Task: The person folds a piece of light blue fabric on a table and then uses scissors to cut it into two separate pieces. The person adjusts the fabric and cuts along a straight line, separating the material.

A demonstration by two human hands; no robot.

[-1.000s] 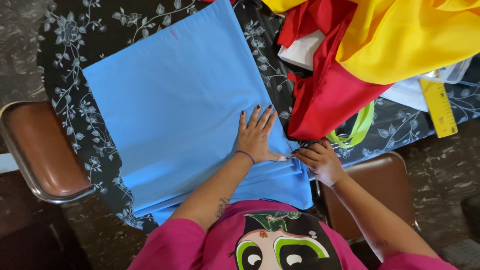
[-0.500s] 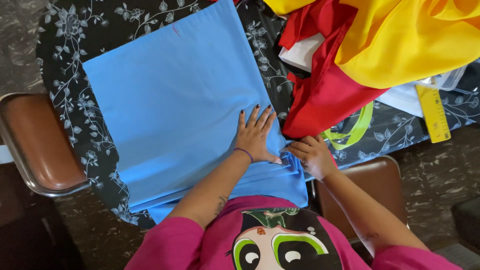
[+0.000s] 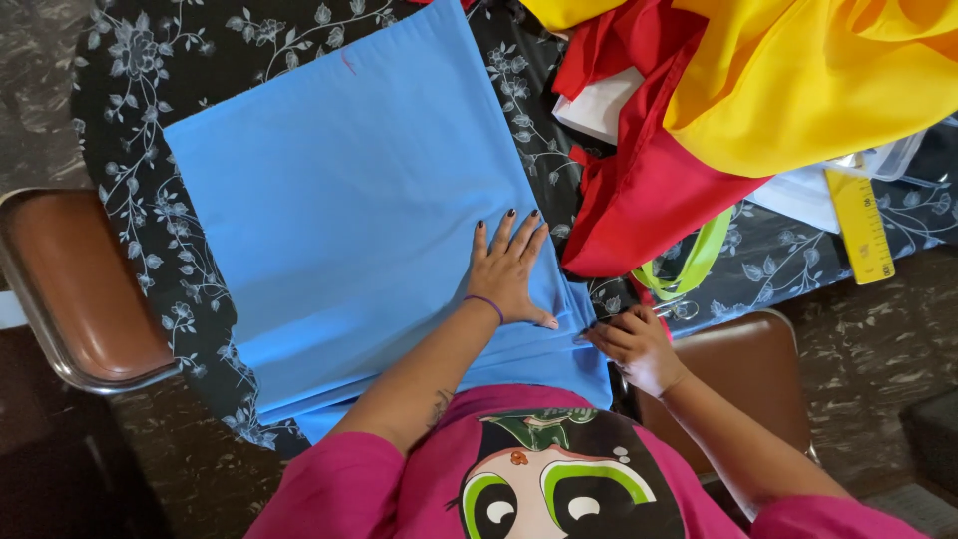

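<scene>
Head view: right hand [image 3: 634, 346] has shifted slightly along blue cloth [image 3: 349, 200].

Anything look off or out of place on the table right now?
The blue fabric lies askew on the table, pressed flat by the left hand, right hand pinching its edge. The red fabric and yellow fabric are heaped over a yellow ruler.

The table [image 3: 140, 190] is covered by a black cloth with a grey floral print. A brown padded chair with a metal frame [image 3: 80, 289] stands at the table's left edge. A second brown chair seat [image 3: 743, 364] sits below the table's right portion. The floor [image 3: 888, 339] is dark mottled stone.
</scene>
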